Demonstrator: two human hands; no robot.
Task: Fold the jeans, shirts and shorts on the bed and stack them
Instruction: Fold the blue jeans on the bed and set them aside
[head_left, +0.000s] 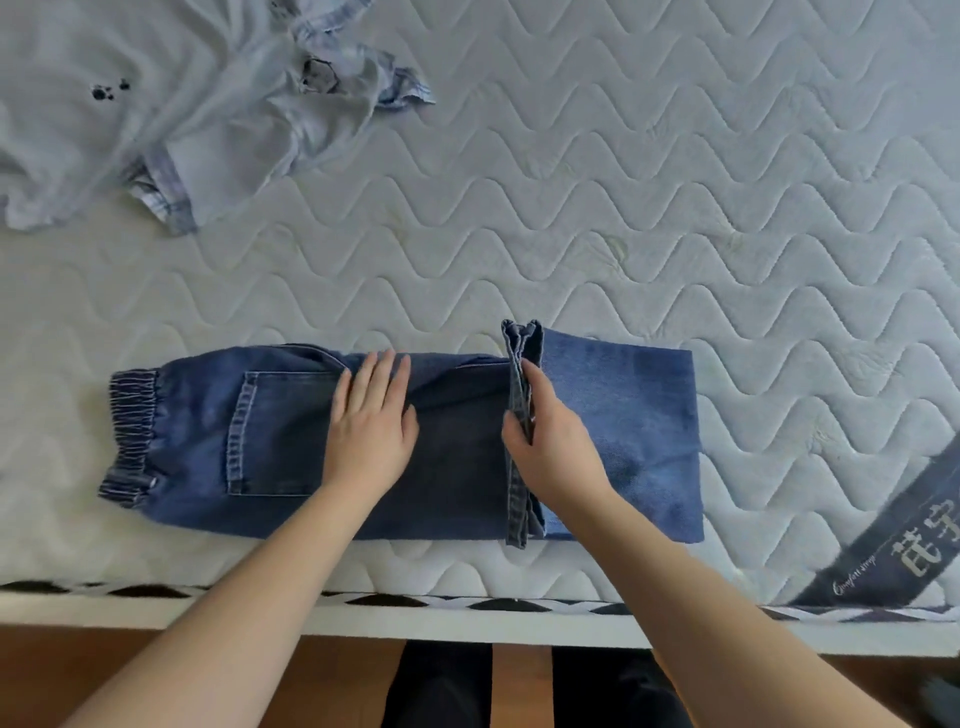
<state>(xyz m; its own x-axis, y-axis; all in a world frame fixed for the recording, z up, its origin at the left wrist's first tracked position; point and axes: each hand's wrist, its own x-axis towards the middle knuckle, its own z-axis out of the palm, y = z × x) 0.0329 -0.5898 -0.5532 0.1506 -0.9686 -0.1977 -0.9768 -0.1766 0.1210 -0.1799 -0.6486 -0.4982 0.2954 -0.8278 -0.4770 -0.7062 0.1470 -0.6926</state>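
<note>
Dark blue jeans (270, 441) lie flat along the near edge of the bed, elastic waistband at the left, back pocket facing up. The legs are doubled back from a fold at the right, so the paler inner side (623, 426) shows. My right hand (545, 447) grips the leg hems, which stand up in a ridge across the jeans. My left hand (371, 426) rests flat with fingers spread on the jeans just right of the pocket. A pale blue shirt (156, 104) lies crumpled at the far left.
The quilted white mattress (675, 182) stretches away to the right and far side. Its near edge has a black-and-white trim (415, 603), and a dark label band (893, 540) crosses the near right corner. Wooden floor and my dark-clothed legs show below.
</note>
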